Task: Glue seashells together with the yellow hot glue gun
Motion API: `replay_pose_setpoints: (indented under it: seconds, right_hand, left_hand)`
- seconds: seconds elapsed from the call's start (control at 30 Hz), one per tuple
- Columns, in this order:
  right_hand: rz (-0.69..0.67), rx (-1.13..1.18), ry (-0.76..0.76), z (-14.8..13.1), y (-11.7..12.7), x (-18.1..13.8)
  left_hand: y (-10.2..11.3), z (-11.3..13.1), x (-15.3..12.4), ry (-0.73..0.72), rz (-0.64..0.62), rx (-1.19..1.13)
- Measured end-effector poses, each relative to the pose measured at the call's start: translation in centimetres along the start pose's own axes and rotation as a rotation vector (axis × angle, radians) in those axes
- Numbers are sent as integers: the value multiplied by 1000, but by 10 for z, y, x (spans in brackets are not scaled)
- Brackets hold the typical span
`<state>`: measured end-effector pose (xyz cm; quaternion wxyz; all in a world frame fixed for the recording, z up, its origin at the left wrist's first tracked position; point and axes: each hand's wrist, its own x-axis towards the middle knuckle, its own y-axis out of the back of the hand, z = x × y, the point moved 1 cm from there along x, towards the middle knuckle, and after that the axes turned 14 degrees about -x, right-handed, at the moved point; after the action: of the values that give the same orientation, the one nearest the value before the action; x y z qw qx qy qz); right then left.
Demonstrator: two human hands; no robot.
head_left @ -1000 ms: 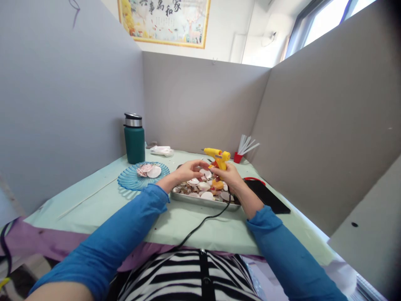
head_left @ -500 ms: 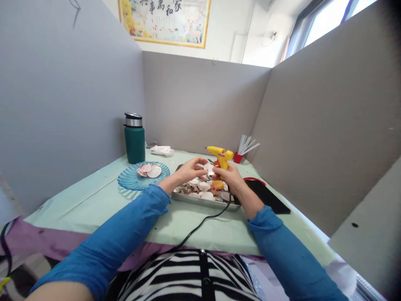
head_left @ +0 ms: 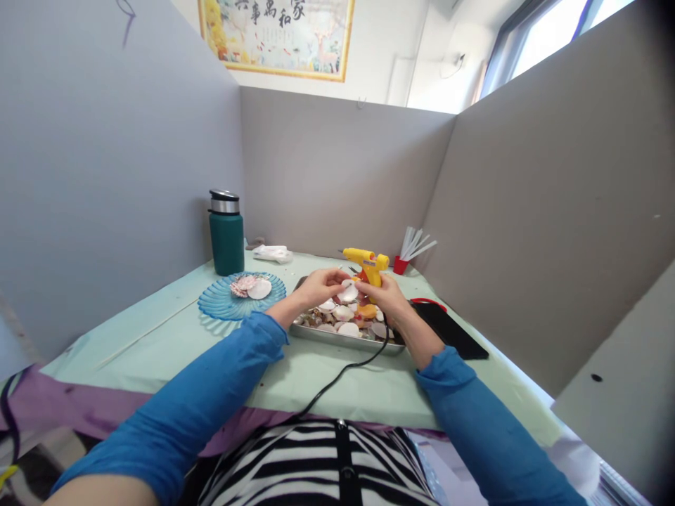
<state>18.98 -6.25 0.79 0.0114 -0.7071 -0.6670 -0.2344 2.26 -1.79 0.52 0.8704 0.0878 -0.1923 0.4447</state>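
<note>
A white seashell (head_left: 349, 292) is pinched by the fingertips of my left hand (head_left: 319, 288), held above a metal tray (head_left: 345, 339) full of mixed shells. My right hand (head_left: 391, 296) is wrapped round the grip of a yellow glue gun (head_left: 365, 258), whose nozzle points left. The thumb and finger of that hand also reach the shell's right edge. From the gun a black cord (head_left: 337, 379) runs down over the table's front edge. To the left, a blue glass plate (head_left: 214, 303) carries a white shell (head_left: 259, 289) and several pinkish ones (head_left: 243, 284).
A green bottle (head_left: 227, 242) stands behind the plate, with a white packet (head_left: 273, 253) near it. At the back right is a red cup (head_left: 401, 265) of glue sticks (head_left: 414, 242). A black flat object (head_left: 453, 334) lies right of the tray. Grey partitions (head_left: 342, 161) enclose the table.
The shell has turned to show a rounder white face and dropped slightly. The glue gun has shifted a little to the left, and my fingers have moved closer round the shell.
</note>
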Motion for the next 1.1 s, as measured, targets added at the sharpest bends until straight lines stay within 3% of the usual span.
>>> replay_pose_setpoints:
  seconds: [0.17, 0.37, 0.5, 0.6, 0.73, 0.9, 1.0, 1.1]
  right_hand:
    - [-53, -67, -38, -1, -3, -1]
    - [2, -14, -15, -1, -3, 0]
    - [-41, -51, -38, 2, -3, 1]
    - [-45, -91, -25, 4, -3, 2]
    - [12, -169, 8, 5, 0, 1]
    - [-6, -209, -14, 4, 1, 0]
    - [-18, -232, -7, 4, 0, 0]
    - [-10, -242, 4, 3, 1, 0]
  left_hand:
    - [-1, 0, 0, -14, -40, 65]
    - [-4, 4, -4, 3, -1, 27]
    - [-1, 0, -3, 10, 2, 65]
    - [7, -6, 1, -13, 66, 213]
    - [17, -9, 3, 60, 152, 457]
    - [17, -4, 0, 130, 107, 814]
    - [16, -1, -2, 133, 83, 888]
    - [17, -1, -1, 69, 144, 851]
